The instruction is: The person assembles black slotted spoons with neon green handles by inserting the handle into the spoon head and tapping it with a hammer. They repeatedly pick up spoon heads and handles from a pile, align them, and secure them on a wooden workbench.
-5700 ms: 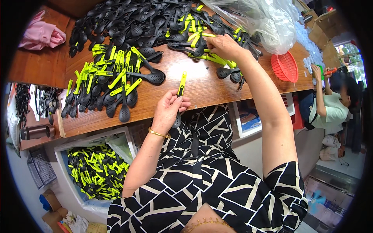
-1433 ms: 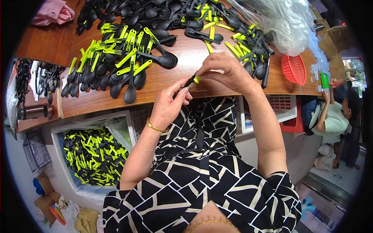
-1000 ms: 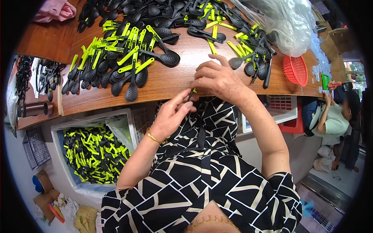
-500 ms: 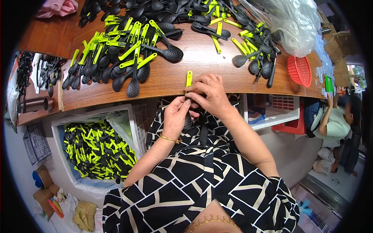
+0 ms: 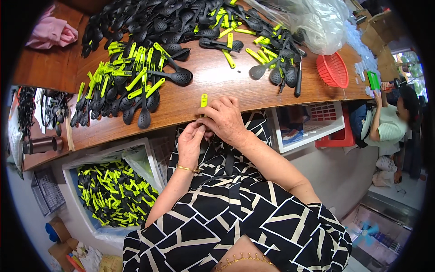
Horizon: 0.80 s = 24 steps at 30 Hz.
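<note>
At the table's near edge, both my hands are closed on one small black-and-lime-green slotted spoon [image 5: 204,99]. Its green handle, with a hole at the tip, sticks up past the fingers and leans over the wooden tabletop [image 5: 213,81]. My left hand [image 5: 189,141] grips lower down, thumb up, and the spoon's dark lower part is hidden there. Above it, my right hand [image 5: 225,119] pinches the handle's base with bent fingers. Ahead to the left lie heaped spoons with green handles [image 5: 136,77]; a smaller group [image 5: 276,63] lies to the right.
Many black spoon heads [image 5: 167,20] cover the far table. A red basket [image 5: 332,70] and clear plastic bags [image 5: 312,27] stand right. Below left, a white lined box [image 5: 152,158] holds green-and-black pieces. A white crate [image 5: 312,131] sits under the table. Another person [image 5: 389,120] works far right.
The view has shifted, so the table items appear further left. Both hands still grip the spoon; its perforated head, visible below the hands before, is now hidden.
</note>
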{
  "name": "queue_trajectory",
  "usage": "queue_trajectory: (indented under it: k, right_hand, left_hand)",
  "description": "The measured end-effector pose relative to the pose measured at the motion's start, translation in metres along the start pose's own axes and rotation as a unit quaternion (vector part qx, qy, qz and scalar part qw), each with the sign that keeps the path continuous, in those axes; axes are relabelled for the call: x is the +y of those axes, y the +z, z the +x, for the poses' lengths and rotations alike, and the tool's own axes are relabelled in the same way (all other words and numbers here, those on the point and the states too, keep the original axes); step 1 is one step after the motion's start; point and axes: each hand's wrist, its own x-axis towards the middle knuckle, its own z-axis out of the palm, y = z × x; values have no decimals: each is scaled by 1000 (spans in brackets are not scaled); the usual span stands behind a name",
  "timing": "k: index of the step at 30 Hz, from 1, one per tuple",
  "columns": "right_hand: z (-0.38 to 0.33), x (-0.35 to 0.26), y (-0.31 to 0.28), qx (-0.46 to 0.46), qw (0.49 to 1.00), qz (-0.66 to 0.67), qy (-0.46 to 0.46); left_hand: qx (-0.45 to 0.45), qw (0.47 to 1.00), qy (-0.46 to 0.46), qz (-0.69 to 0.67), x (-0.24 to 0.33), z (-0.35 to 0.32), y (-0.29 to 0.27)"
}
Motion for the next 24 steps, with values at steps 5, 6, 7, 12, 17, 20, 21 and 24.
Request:
queue_trajectory:
  k: [5,6,7,12,17,20,21,24]
  right_hand:
    - [19,38,-38,-26,996,88,-20]
    - [24,58,-50,1,998,50,-38]
    - [31,79,-59,32,998,54,27]
    - [70,166,-86,56,984,-106,135]
    - [115,219,-71,38,973,-213,79]
    - [135,217,-61,-21,960,-263,97]
    - [140,216,-59,-42,953,-273,123]
    - [155,201,-67,-158,923,-314,155]
  left_hand:
    - [19,996,-48,-66,24,-16,9]
    - [22,995,-57,-78,31,-19,13]
    - [15,996,-51,-69,31,-21,14]
    - [-22,999,-34,-15,43,-14,19]
    - [-22,1000,-5,19,52,7,32]
    - [-37,999,-27,14,58,17,32]
    - [-36,999,-25,24,55,20,28]
    - [-38,999,-15,28,48,24,21]
